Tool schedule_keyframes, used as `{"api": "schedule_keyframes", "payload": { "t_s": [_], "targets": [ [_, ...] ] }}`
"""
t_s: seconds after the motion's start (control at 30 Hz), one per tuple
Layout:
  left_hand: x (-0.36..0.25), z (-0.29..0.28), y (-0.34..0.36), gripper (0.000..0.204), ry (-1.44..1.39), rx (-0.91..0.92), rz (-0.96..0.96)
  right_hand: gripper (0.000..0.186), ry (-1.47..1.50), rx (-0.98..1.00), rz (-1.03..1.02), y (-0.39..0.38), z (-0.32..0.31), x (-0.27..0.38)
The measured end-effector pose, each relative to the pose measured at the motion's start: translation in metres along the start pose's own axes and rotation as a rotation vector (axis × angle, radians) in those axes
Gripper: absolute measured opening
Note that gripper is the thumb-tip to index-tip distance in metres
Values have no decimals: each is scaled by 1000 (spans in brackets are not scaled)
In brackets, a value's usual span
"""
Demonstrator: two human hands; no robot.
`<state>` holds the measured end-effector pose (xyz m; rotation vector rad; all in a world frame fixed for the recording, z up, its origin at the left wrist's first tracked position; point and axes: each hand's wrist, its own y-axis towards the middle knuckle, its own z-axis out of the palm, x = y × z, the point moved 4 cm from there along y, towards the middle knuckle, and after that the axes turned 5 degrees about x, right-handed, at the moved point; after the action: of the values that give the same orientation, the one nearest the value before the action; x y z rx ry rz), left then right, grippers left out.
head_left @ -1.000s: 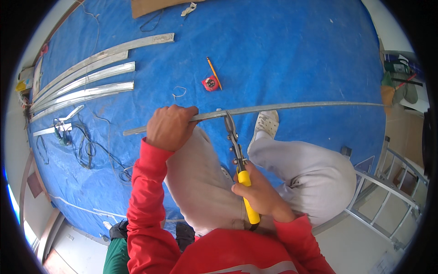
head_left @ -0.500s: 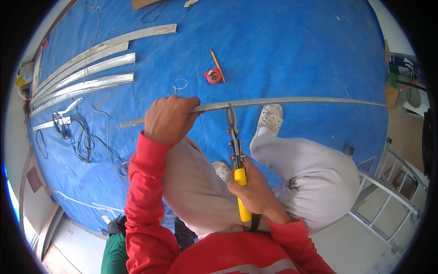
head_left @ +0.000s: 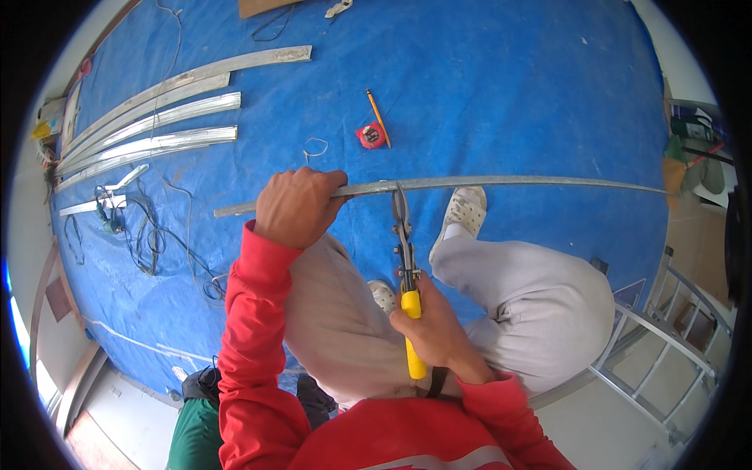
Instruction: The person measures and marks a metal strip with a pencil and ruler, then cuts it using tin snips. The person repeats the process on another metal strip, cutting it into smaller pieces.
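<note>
A long thin metal strip (head_left: 501,181) runs crosswise in front of me, above the blue sheet. My left hand (head_left: 298,205) is closed around it near its left end, which sticks out past the wrist. In my right hand (head_left: 432,325) is a pair of tin snips (head_left: 412,313) with yellow handles, the fingers wrapped round the grips. The snips' blades point away from me, and their tips meet the strip a little right of my left hand. Whether the blades bite into the metal is too small to tell.
Several metal profiles (head_left: 180,141) lie at the far left. A red tape measure (head_left: 371,136) and a pencil (head_left: 378,117) rest on the blue sheet (head_left: 517,94) beyond the strip. Dark cables (head_left: 149,243) coil at left. An aluminium ladder (head_left: 650,333) is at the right.
The whole view has shifted slightly. Both hands keep their grips, and the snips stay at about the same spot on the strip.
</note>
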<state>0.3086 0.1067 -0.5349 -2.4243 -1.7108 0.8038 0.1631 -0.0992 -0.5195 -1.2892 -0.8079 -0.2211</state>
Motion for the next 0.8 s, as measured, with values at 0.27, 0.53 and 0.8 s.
{"api": "schedule_keyframes", "payload": {
  "t_s": [0.27, 0.53, 0.8],
  "targets": [
    [3, 8, 0, 17, -15, -2, 2, 46, 33, -22, 4, 2, 0, -7],
    [4, 11, -1, 18, -24, -14, 9, 43, 73, -29, 24, 6, 4, -15],
    [6, 14, 1, 21, -32, -8, 0, 42, 35, -52, -26, 9, 2, -15]
  ]
}}
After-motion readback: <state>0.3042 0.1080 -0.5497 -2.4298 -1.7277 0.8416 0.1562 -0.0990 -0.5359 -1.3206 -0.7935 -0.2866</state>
